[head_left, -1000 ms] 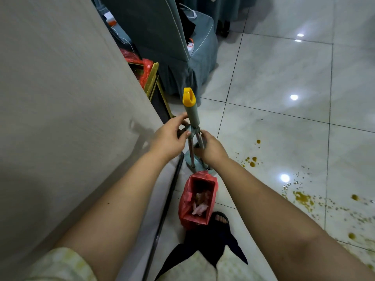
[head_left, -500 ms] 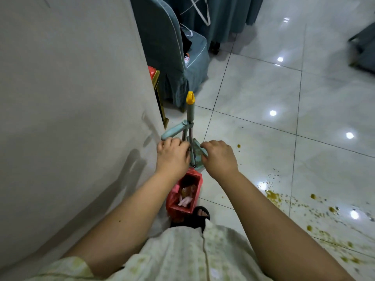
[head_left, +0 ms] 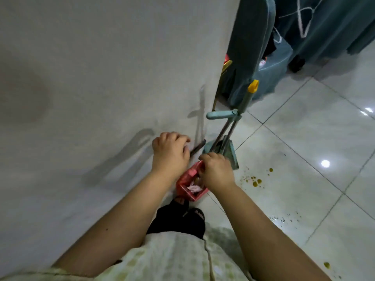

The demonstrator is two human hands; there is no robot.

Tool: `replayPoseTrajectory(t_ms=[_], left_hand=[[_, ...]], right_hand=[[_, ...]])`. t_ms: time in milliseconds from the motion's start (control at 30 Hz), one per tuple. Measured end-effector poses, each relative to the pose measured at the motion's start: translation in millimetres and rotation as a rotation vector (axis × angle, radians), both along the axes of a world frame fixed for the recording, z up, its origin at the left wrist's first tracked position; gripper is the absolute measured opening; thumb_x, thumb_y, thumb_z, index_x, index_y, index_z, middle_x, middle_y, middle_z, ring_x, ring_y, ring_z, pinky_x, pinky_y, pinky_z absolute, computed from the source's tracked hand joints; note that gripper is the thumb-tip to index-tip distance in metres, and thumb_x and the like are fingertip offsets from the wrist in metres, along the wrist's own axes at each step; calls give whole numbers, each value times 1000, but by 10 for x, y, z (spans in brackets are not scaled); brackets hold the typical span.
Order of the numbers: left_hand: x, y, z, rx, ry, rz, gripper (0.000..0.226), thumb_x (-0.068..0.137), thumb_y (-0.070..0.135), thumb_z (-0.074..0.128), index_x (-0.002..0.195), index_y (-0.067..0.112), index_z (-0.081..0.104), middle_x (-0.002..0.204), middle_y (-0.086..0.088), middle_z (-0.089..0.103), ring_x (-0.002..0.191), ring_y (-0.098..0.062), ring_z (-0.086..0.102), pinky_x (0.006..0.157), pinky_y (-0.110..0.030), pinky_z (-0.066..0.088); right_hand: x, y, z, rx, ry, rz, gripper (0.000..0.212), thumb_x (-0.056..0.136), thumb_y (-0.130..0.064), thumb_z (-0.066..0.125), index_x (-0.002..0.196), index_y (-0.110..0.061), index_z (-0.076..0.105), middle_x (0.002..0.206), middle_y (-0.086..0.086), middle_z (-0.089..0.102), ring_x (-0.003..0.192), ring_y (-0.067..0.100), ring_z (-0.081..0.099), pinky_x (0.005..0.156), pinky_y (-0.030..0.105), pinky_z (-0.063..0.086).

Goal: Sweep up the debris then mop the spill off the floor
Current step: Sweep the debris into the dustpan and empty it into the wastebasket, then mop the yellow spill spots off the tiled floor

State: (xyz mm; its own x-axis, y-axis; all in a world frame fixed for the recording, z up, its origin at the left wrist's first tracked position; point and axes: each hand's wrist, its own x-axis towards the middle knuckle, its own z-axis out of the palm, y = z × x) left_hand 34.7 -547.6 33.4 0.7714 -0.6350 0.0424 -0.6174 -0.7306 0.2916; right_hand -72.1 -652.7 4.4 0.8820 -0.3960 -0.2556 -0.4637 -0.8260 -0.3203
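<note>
A teal broom-and-dustpan set (head_left: 229, 126) with a yellow-tipped handle (head_left: 253, 86) stands upright against the wall, its pan (head_left: 230, 154) on the floor. My right hand (head_left: 217, 172) has its fingers curled round the lower end of the set's metal rods, just above a red bin (head_left: 183, 183). My left hand (head_left: 170, 155) grips a dark pole (head_left: 198, 147) close to the wall. Yellow-brown spill drops (head_left: 256, 182) and small dark debris specks (head_left: 284, 219) lie on the white tiles to the right.
The red bin holds pink paper scraps and sits by my foot in a black sandal (head_left: 178, 220). A grey wall (head_left: 101, 78) fills the left. A teal-covered chair (head_left: 251, 47) stands behind the dustpan set. Glossy tiled floor (head_left: 304, 128) stretches right.
Both hands have dropped lower along the dustpan set. My left hand has left the set and now grips the dark pole. The view has tilted.
</note>
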Motion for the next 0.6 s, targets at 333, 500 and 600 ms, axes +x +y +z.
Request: replayPoseTrajectory(t_ms=[333,500,600], left_hand=[[-267,1965,-51,174,15,526,24,75,18,69,99,18,73,97,-7,68,94,-34,58,80,-41,41],[-679,3069,-25,231,80,821,26,82,23,62,107,22,70,104,-4,67,99,-31,56,83,-40,40],[-902,3684,94,188,81,1001,29,88,28,54,115,25,65,110,-2,64,108,-29,52,89,-39,37]], right_hand=[[632,1476,342,20,-85,598,32,90,-23,55,121,-13,60,121,8,62,111,30,54,92,39,43],[743,2525,674,74,-168,867,35,92,-24,53,126,-16,59,124,5,60,113,28,53,94,37,41],[711,3237,810,77,-204,1015,35,94,-30,51,126,-18,57,125,2,60,114,25,52,94,36,40]])
